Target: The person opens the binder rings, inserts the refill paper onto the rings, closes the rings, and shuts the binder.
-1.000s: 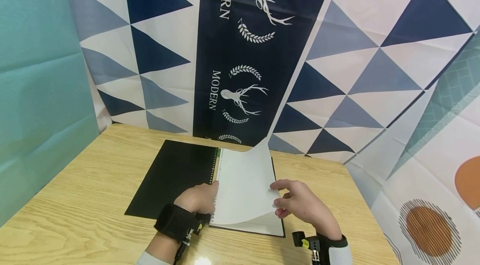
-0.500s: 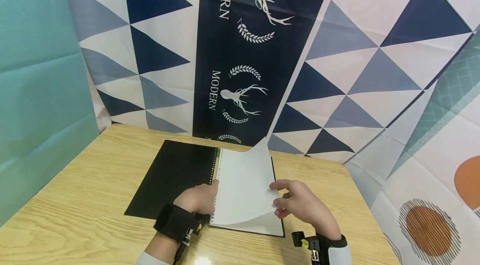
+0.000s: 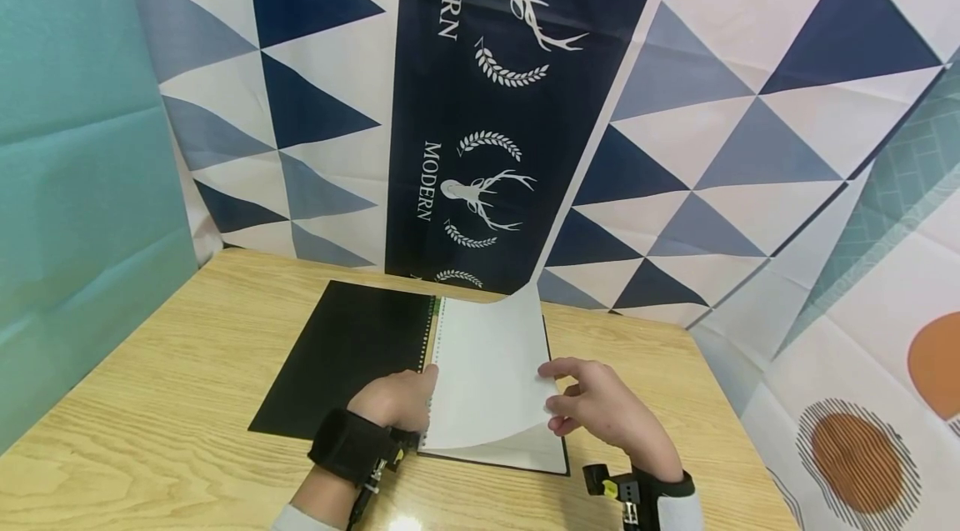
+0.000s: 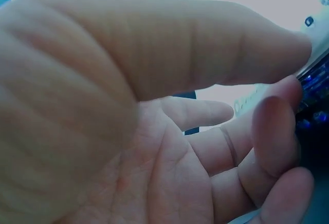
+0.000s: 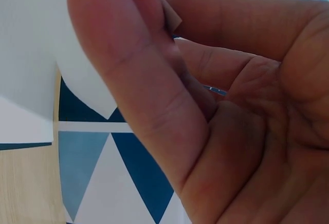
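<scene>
A spiral-bound notebook lies spread in the head view, its black cover point(image 3: 348, 348) folded out to the left. On the right, a blank white page point(image 3: 491, 364) curves up off the pages below, its far corner raised. My left hand point(image 3: 393, 399) is at the near part of the spiral binding point(image 3: 427, 339); in the left wrist view its thumb point(image 4: 205, 44) and index fingertip pinch at the binding's edge. At the page's right edge, my right hand point(image 3: 603, 408) pinches the sheet between thumb and fingers. A small bit of paper point(image 5: 173, 18) shows between those fingers.
The notebook rests on a light wooden table point(image 3: 172, 348). Behind it hangs a patterned cloth point(image 3: 322, 97) with triangles and deer prints, close to the page's raised corner. A teal cloth point(image 3: 82, 181) hangs on the left.
The raised far corner of the page has dipped slightly. Both hands stay almost where they were.
</scene>
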`<control>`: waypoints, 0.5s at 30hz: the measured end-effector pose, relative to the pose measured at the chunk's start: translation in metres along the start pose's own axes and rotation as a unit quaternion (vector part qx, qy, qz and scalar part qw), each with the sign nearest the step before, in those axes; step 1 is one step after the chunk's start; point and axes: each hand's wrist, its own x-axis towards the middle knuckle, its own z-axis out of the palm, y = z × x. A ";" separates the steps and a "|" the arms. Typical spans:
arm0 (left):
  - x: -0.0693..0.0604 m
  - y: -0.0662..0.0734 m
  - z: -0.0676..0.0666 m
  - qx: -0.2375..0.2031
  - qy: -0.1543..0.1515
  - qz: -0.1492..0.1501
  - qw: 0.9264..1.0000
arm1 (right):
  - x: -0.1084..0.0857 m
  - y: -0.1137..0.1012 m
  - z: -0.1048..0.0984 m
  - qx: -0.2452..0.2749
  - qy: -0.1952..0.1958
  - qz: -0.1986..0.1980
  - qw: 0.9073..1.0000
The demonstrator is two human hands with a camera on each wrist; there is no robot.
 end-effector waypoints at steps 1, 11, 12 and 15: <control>0.000 0.000 0.000 -0.002 0.000 0.001 1.000 | 0.000 0.000 0.000 0.002 0.000 0.001 1.000; 0.000 0.000 0.001 -0.006 -0.009 -0.003 1.000 | 0.000 0.000 -0.001 0.005 -0.003 0.002 1.000; 0.000 0.000 0.001 -0.006 -0.009 -0.003 1.000 | 0.000 0.000 -0.001 0.005 -0.003 0.003 1.000; -0.001 0.001 0.001 -0.002 -0.009 0.000 1.000 | 0.000 0.001 -0.001 0.004 -0.002 0.007 1.000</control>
